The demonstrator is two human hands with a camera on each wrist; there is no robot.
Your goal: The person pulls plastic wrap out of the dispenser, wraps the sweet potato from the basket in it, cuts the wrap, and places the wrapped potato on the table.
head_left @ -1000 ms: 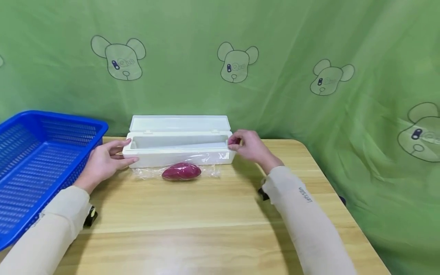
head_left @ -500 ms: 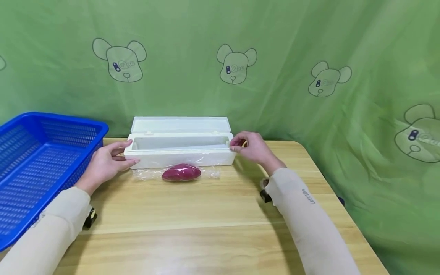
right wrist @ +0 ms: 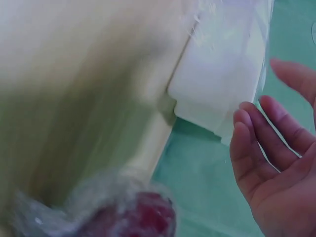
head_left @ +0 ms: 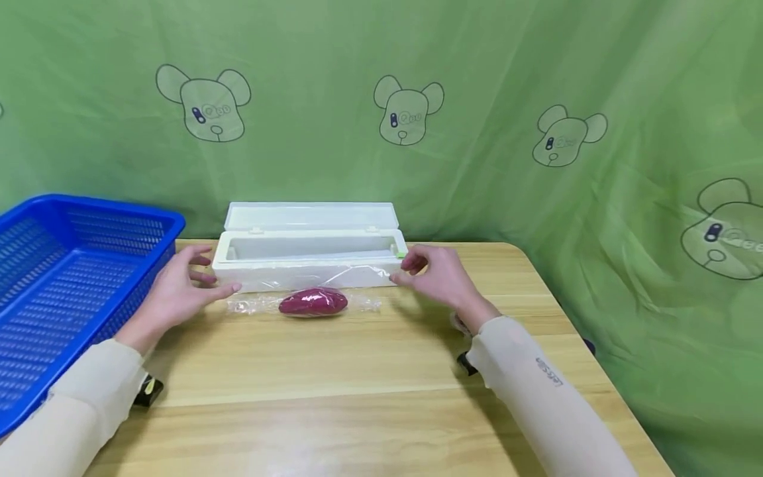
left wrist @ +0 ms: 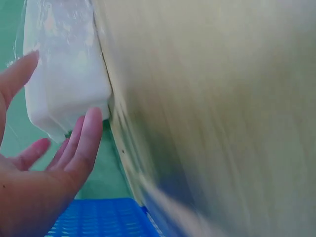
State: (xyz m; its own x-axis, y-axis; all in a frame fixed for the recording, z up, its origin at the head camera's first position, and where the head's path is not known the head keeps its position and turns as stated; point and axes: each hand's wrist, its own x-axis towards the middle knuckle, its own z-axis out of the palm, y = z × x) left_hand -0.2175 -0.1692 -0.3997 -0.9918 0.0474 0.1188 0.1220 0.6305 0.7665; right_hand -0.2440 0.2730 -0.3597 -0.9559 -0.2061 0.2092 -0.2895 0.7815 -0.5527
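A long white box stands at the table's back with its lid raised. Clear film hangs over its front. Just before it lies a plump dark-red, tapered thing wrapped in clear film. At the box's left end is my left hand, its fingers spread; the left wrist view shows fingertips close to the box, contact unclear. My right hand is at the other end with fingers loosely bent, thumb near the front corner. A small green piece shows at that end of the rim.
A blue perforated plastic basket sits at the left. Behind the wooden table hangs a green curtain with bear-head prints. A blurred dark-red thing appears low in the right wrist view, too blurred to name.
Both hands have come slightly lower and nearer at the box's ends. The left fingers have spread off the end they held, and the right thumb has dropped, exposing the green piece.
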